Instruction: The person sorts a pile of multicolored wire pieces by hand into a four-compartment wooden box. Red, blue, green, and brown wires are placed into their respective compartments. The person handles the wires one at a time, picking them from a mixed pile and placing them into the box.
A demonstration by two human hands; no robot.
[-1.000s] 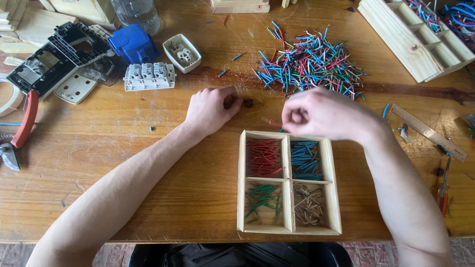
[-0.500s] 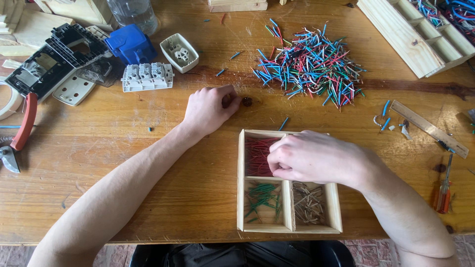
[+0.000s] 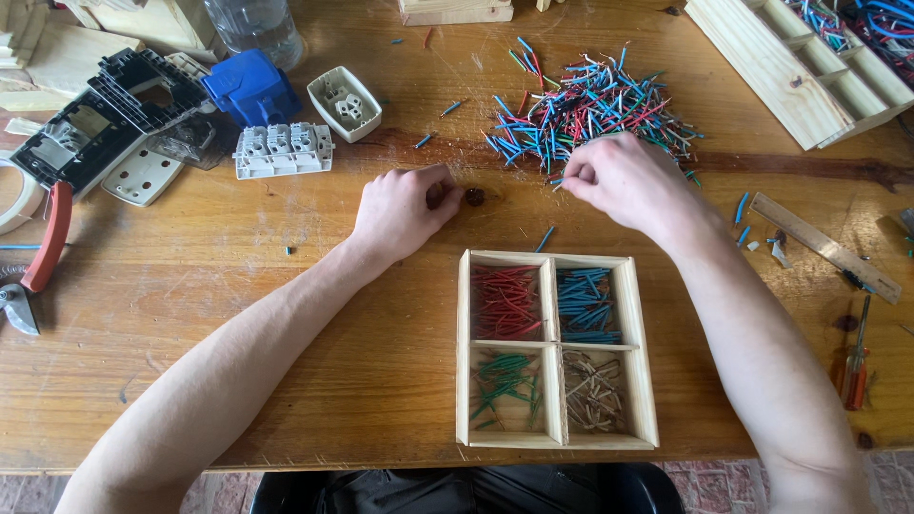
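Observation:
A pile of short wire pieces [image 3: 590,109] in red, blue, green and white lies on the wooden table's far side. My right hand [image 3: 624,186] is at the pile's near edge, fingers pinched on a blue wire piece [image 3: 558,181]. My left hand [image 3: 405,209] rests on the table as a loose fist beside a dark knot [image 3: 475,197] in the wood. Close to me stands a wooden sorting tray [image 3: 463,352] with red pieces [image 3: 505,302], blue pieces [image 3: 586,305], green pieces [image 3: 505,385] and pale pieces [image 3: 592,390], each colour in its own compartment.
Socket parts [image 3: 284,149], a blue box [image 3: 252,86] and a black frame [image 3: 105,114] sit at the far left. Red-handled pliers [image 3: 43,247] lie at the left edge. A ruler [image 3: 824,247] and screwdriver [image 3: 854,366] lie right. A long wooden tray [image 3: 790,67] stands at the far right.
My right hand dropped from above the tray's top edge into the tray, then lifted away to the wire pile's near edge. My left hand stayed put.

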